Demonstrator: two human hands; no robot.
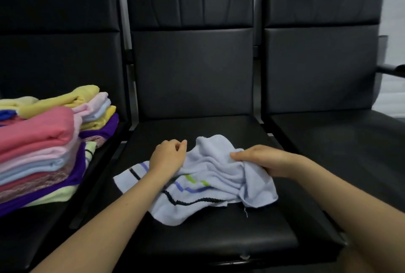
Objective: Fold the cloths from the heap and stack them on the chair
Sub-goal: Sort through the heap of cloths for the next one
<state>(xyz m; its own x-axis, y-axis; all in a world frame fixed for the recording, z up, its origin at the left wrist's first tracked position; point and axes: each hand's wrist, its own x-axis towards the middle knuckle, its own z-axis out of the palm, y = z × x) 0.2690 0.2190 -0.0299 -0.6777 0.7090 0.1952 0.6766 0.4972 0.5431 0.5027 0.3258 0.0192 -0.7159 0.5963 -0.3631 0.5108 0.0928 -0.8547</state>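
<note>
A crumpled light blue cloth [210,176] with green, blue and dark stripes lies on the seat of the middle black chair [219,237]. My right hand [260,160] grips a bunched fold of it at its right side. My left hand [168,156] rests on the cloth's left part with fingers curled; I cannot see whether it pinches the fabric. Two stacks of folded cloths [41,150] in pink, yellow, purple, pale blue and pale green sit on the left chair [54,53].
The right chair [341,141] has a bare seat and an armrest [392,71] at its far side. Narrow gaps separate the three seats. A pale wall stands behind the chair backs.
</note>
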